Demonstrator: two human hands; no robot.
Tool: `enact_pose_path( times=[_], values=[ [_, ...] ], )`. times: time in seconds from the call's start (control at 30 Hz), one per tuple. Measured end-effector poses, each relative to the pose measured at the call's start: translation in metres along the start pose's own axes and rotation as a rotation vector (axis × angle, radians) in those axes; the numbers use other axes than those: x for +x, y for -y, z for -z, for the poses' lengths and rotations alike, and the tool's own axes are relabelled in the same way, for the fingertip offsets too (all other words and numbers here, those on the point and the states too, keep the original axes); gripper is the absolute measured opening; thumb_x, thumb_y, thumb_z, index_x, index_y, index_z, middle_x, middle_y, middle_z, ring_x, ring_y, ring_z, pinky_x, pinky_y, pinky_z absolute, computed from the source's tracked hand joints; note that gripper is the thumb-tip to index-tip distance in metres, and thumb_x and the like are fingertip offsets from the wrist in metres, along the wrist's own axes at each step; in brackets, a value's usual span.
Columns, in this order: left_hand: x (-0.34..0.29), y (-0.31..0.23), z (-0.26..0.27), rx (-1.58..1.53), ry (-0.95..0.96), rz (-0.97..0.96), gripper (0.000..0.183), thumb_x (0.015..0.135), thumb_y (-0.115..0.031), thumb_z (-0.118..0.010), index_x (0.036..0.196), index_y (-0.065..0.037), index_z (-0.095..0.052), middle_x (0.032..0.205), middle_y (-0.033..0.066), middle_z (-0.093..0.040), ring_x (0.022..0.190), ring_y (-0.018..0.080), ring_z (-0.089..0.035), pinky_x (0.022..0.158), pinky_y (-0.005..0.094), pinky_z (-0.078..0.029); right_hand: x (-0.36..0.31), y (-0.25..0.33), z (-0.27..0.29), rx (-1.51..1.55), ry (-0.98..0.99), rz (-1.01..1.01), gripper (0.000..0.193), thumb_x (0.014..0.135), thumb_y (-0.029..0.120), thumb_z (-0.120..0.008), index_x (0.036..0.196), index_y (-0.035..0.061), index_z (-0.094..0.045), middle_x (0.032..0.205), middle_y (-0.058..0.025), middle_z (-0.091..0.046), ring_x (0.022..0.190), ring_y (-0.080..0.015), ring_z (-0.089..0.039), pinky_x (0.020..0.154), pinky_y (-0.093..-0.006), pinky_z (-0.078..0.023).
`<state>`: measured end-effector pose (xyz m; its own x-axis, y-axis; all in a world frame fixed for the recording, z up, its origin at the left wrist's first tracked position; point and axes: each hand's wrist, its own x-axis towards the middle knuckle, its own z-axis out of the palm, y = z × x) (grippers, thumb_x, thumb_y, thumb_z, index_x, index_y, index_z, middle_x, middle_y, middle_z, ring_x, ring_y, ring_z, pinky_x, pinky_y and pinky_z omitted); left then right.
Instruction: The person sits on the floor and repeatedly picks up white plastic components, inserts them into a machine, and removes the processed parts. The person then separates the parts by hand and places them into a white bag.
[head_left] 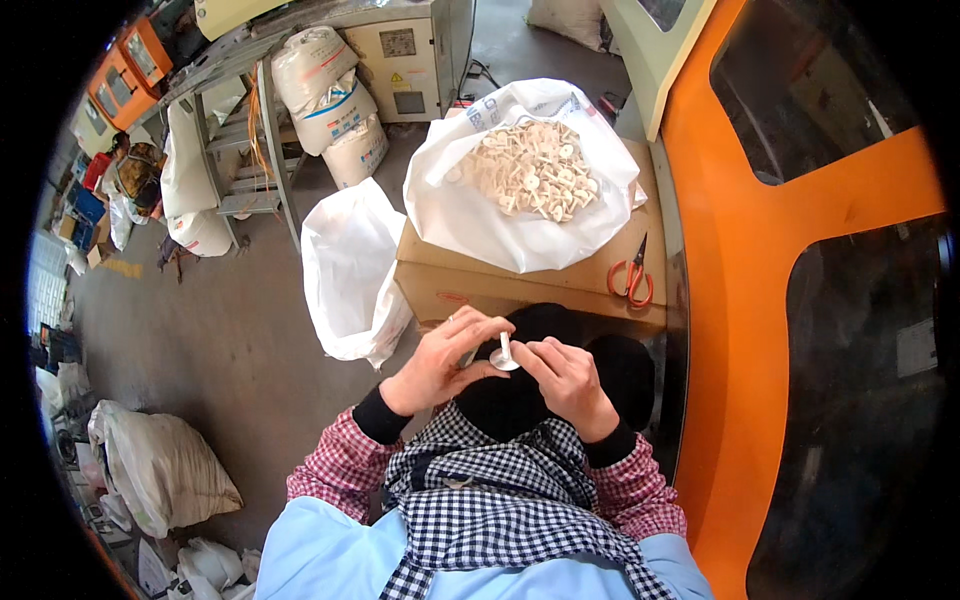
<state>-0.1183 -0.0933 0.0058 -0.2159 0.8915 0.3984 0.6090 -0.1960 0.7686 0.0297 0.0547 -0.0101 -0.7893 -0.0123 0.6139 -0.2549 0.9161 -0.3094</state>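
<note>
Above my lap, my left hand (447, 360) pinches a small white plastic piece (505, 350) with a round disc base and a thin upright stem. Curled and closed, my right hand (567, 378) brings its index finger up against the piece from the right. Whatever lies inside its fingers is hidden. Beyond my hands, an open white bag (450, 215) full of similar off-white pieces (540, 170) rests on a cardboard box (470, 292). Red-handled scissors (632, 275) lie on the cardboard, right of the bag.
Left of the box stands an open white sack (350, 270). Close on my right rises an orange machine (740, 300) with dark windows. Stacked full sacks (325, 95) stand beside a metal step frame (245, 160). A large pale sack (165, 468) lies on the floor at left.
</note>
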Motion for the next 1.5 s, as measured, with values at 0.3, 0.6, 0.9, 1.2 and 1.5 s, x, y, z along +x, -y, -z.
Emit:
enact_pose_path(
  times=[0.3, 0.6, 0.9, 1.2, 1.5],
  values=[
    [0.007, 0.039, -0.045, -0.335, -0.03, 0.227, 0.042, 0.08, -0.01, -0.067, 0.118, -0.002, -0.049, 0.096, 0.0094, -0.059, 0.088, 0.0187, -0.058, 0.079, 0.0319, -0.047, -0.04, -0.027, -0.033, 0.151, -0.043, -0.374, 0.021, 0.078, -0.005, -0.056, 0.098, 0.0003, -0.059, 0.075, -0.0133, -0.058, 0.061, -0.0265, -0.059, 0.052, -0.034, -0.048],
    [0.145, 0.151, -0.054, 0.09, -0.707, 0.113, 0.058, 0.076, -0.028, -0.069, 0.115, 0.007, -0.045, 0.106, 0.0265, -0.054, 0.095, 0.0357, -0.054, 0.084, 0.0401, -0.044, -0.021, -0.026, -0.01, 0.297, -0.219, -0.825, 0.038, 0.095, 0.013, -0.047, 0.13, 0.0011, -0.043, 0.098, -0.011, -0.059, 0.08, -0.0181, -0.059, 0.067, -0.0311, -0.049],
    [0.058, -0.027, -0.124, 0.235, 0.051, -0.86, 0.072, 0.07, -0.039, -0.067, 0.128, -0.004, -0.041, 0.131, 0.0235, -0.039, 0.129, 0.0358, -0.031, 0.105, 0.0562, -0.022, -0.042, -0.015, -0.046, 0.299, -0.854, -0.898, 0.042, 0.097, 0.021, -0.038, 0.136, 0.0056, -0.034, 0.123, -0.0114, -0.052, 0.102, -0.0209, -0.056, 0.088, -0.0321, -0.044],
    [0.072, 0.0, -0.124, 0.275, -0.3, -0.188, 0.043, 0.087, -0.033, -0.055, 0.117, -0.003, -0.051, 0.125, 0.0201, -0.045, 0.124, 0.0343, -0.035, 0.104, 0.0515, -0.019, -0.094, 0.119, 0.119, 0.059, -0.558, -0.44, 0.069, 0.089, 0.033, -0.056, 0.135, -0.0091, -0.026, 0.135, -0.0242, -0.035, 0.118, -0.031, -0.043, 0.096, -0.0403, -0.038],
    [0.029, -0.039, -0.206, -0.002, 0.148, -0.53, 0.026, 0.088, -0.026, -0.056, 0.082, 0.0, -0.056, 0.121, 0.0252, -0.041, 0.125, 0.0362, -0.032, 0.106, 0.0535, -0.014, -0.082, 0.184, 0.16, -0.925, -1.131, -0.273, 0.069, 0.088, 0.031, -0.058, 0.134, -0.0095, -0.027, 0.135, -0.0242, -0.034, 0.116, -0.0314, -0.044, 0.095, -0.0409, -0.039]
  ],
)
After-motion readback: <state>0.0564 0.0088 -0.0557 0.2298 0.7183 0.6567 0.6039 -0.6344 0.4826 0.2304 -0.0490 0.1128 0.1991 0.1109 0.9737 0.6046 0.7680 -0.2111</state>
